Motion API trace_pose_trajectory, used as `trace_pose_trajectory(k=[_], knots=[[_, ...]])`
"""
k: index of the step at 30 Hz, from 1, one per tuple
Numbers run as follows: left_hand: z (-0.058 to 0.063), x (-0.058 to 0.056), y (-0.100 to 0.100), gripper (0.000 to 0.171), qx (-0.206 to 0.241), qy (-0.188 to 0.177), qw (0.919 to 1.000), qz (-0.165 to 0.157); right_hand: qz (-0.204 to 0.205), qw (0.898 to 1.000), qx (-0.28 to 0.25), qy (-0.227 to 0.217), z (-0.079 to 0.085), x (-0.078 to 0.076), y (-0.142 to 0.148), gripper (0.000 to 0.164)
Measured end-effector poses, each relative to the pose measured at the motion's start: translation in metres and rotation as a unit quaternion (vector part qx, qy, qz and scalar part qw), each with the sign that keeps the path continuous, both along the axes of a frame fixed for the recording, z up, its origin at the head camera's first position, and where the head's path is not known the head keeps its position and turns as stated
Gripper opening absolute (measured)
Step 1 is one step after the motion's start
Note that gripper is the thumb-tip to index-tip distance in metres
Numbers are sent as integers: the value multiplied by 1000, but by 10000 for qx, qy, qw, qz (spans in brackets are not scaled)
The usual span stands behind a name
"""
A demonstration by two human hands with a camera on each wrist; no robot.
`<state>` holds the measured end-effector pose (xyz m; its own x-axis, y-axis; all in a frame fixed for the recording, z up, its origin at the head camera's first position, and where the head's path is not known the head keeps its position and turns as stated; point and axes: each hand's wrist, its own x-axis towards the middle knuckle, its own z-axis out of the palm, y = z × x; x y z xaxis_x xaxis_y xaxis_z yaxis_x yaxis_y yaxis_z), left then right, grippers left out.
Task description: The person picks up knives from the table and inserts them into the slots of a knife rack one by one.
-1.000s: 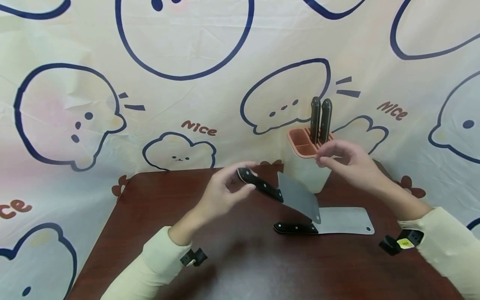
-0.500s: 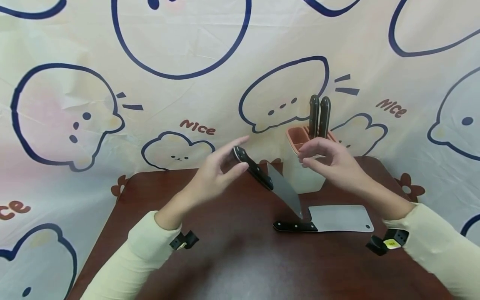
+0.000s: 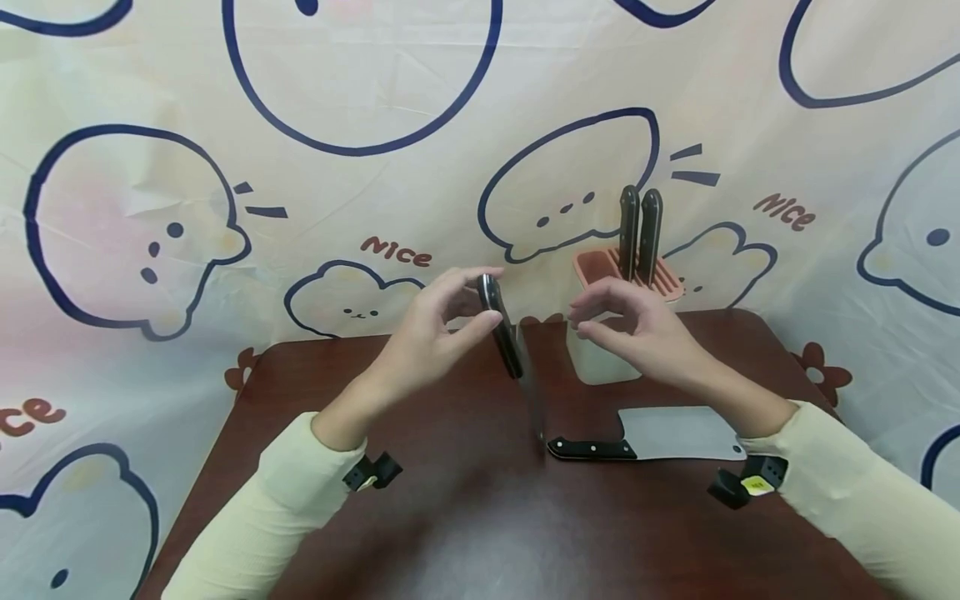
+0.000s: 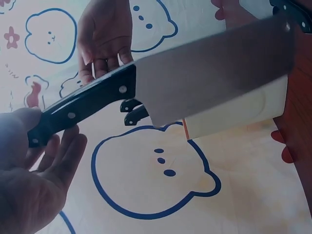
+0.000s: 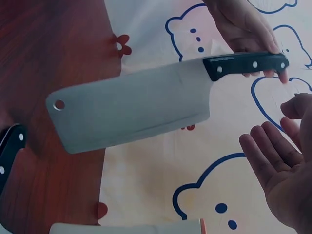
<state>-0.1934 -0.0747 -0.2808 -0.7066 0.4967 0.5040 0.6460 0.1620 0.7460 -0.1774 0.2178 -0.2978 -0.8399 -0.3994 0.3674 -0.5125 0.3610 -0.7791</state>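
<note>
My left hand [image 3: 438,337] pinches the end of a cleaver's black riveted handle between thumb and fingers. The cleaver [image 5: 131,107] hangs blade-down, its broad blade nearly edge-on in the head view. My right hand [image 3: 637,325] holds nothing; its fingers are loosely bent, thumb apart, in front of the knife holder [image 3: 592,358]. That holder is pale with a pink slotted top, and two black-handled knives [image 3: 639,233] stand in it. On the table a second cleaver [image 3: 675,433] lies flat, handle to the left, below my right hand.
The dark brown table [image 3: 450,517] ends at a patterned cloth backdrop [image 3: 360,200] with blue cartoon outlines. Both wrists carry a small black camera, such as the right wrist camera [image 3: 750,482].
The held cleaver has swung from slanting rightward to nearly upright, turning its blade edge-on. My right hand has moved left across the holder's front. The flat cleaver has stayed put.
</note>
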Motion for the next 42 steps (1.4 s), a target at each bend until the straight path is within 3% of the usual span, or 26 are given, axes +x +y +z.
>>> trace_pose_trajectory(k=[7,12,23,42], knots=[[5,-6,2,39,441,-25,9981,419,125,9998,-110,-145,-4,-4,-13,26],[11,-10,7,38,545,26,9971,521,181,9992,-336,-109,-2,-6,-26,29],[23,-15,22,37,655,145,9967,465,52,9970,-770,-112,6,-11,-57,45],[19,-16,25,37,578,-97,9974,410,114,9960,-878,-115,1,-13,-63,41]])
